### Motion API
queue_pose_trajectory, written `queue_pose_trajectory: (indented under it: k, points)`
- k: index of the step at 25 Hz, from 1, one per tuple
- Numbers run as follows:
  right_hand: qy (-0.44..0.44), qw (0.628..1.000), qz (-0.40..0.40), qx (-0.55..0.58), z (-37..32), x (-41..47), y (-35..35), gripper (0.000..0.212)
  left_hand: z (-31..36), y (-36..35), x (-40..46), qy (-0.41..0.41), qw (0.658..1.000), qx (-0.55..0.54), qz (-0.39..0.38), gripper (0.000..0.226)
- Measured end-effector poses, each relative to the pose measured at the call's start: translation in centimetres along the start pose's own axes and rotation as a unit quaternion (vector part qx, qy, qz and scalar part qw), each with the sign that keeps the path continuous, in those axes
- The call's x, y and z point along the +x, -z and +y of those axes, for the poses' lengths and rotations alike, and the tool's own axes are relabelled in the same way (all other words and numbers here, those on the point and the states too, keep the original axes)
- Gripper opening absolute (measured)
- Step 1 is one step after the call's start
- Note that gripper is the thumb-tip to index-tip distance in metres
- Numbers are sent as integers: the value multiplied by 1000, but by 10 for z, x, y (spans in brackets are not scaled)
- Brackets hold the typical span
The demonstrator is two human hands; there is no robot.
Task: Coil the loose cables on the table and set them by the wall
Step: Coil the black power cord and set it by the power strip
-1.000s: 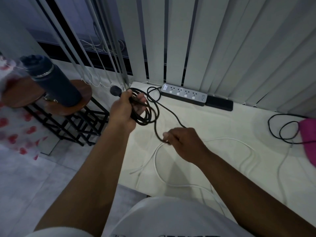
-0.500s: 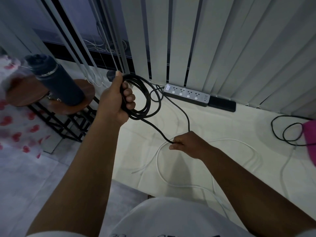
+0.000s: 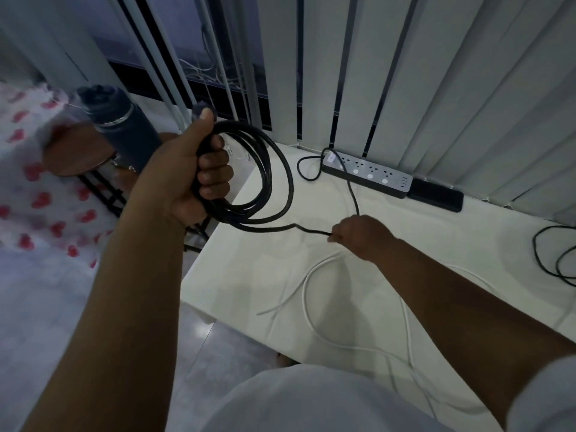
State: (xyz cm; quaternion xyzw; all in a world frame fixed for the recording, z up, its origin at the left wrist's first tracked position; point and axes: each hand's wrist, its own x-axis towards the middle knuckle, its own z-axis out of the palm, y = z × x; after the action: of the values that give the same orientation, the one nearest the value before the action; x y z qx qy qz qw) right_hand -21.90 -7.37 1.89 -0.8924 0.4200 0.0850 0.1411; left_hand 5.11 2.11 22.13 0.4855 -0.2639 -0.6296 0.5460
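My left hand [image 3: 193, 179] grips several loops of a black cable [image 3: 274, 182], held up above the left edge of the white table [image 3: 249, 275]. Its plug end sticks out above my thumb. My right hand [image 3: 361, 235] pinches the same cable's free run, which leads back to the power strip [image 3: 367, 173] by the blinds. A loose white cable [image 3: 311, 275] lies in curves on the table under my right arm. Another black cable [image 3: 542, 260] lies looped at the right edge.
A dark bottle [image 3: 121, 126] stands on a round wooden side table [image 3: 71, 154] to the left. A black box [image 3: 436, 198] sits beside the power strip. Vertical blinds [image 3: 436, 73] hang along the back. Tiled floor lies left of the table.
My left hand has lifted the black coil up and left. My right hand has slid along the cable, drawing the stretch between my hands out straighter.
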Motion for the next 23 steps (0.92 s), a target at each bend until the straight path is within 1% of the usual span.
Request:
queue_pose_trajectory:
  k: [1, 2, 4, 6, 8, 9, 11, 14, 16, 18, 21, 23]
  points:
    - [-1, 1000, 11, -13, 1, 10, 5, 40, 3, 7, 0, 4, 1000, 3, -14, 39]
    - [-9, 1000, 19, 5, 0, 18, 12, 40, 6, 14, 0, 6, 1000, 5, -22, 39]
    - [-34, 994, 27, 96, -1, 35, 22, 39, 11, 29, 2, 9, 1000, 7, -21, 39]
    - [-68, 979, 50, 184, -6, 50, 37, 43, 12, 44, 8, 14, 1000, 15, -13, 38]
    - [-107, 959, 103, 242, -15, 65, 57, 45, 8, 54, 18, 22, 999, 28, 5, 38]
    - [-126, 945, 134, 271, -21, 73, 69, 45, 4, 57, 23, 24, 999, 34, 25, 37]
    - [-170, 901, 181, 356, -35, 85, 93, 43, -7, 57, 34, 25, 995, 51, 86, 37]
    - [-210, 832, 210, 469, -63, 91, 124, 41, -21, 55, 48, 22, 983, 107, 147, 35]
    - [-207, 802, 222, 515, -78, 90, 140, 35, -29, 56, 59, 8, 971, 165, 170, 35]
    - [-199, 788, 234, 534, -93, 88, 151, 32, -36, 58, 71, 2, 965, 181, 189, 36]
    - [-176, 783, 236, 549, -118, 84, 149, 32, -47, 52, 87, -12, 966, 172, 192, 37]
    - [-131, 793, 238, 545, -134, 81, 140, 26, -53, 46, 95, -28, 970, 132, 200, 38]
